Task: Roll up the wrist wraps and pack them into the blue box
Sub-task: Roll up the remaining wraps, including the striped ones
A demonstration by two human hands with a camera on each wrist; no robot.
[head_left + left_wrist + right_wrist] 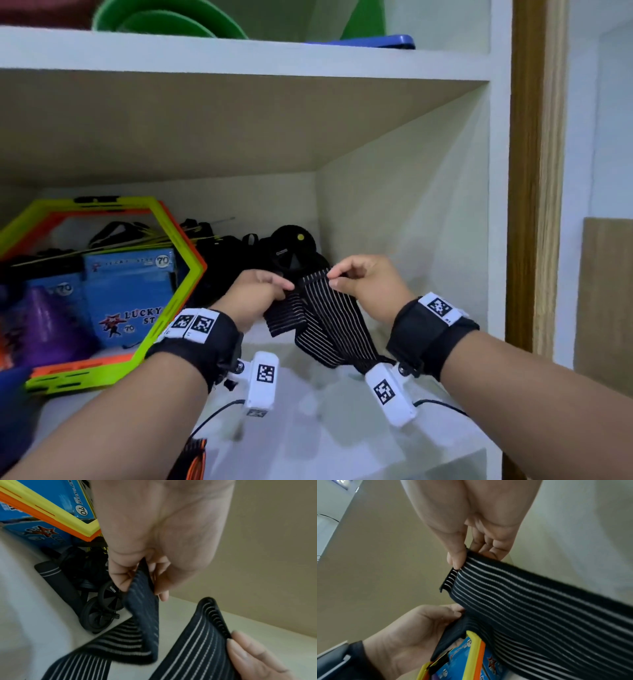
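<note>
A black wrist wrap with thin white stripes (329,318) hangs in loose folds between my two hands above the white shelf (342,428). My left hand (270,286) pinches one end of it (142,615) between thumb and fingers. At the other end (530,595), my right hand (337,277) pinches the top corner with thumb and forefinger (457,559). Blue boxes printed "LUCKY STAR 70" (130,294) stand at the left of the shelf, behind hexagonal frames. Whether a box is open cannot be seen.
Yellow and orange hexagonal frames (178,270) lean against the blue boxes. A black ab wheel (293,250) and dark straps lie at the back. A dark roll with two pale stripes (56,577) rests nearby. Purple cones (41,318) stand far left; the cabinet wall (411,205) closes the right.
</note>
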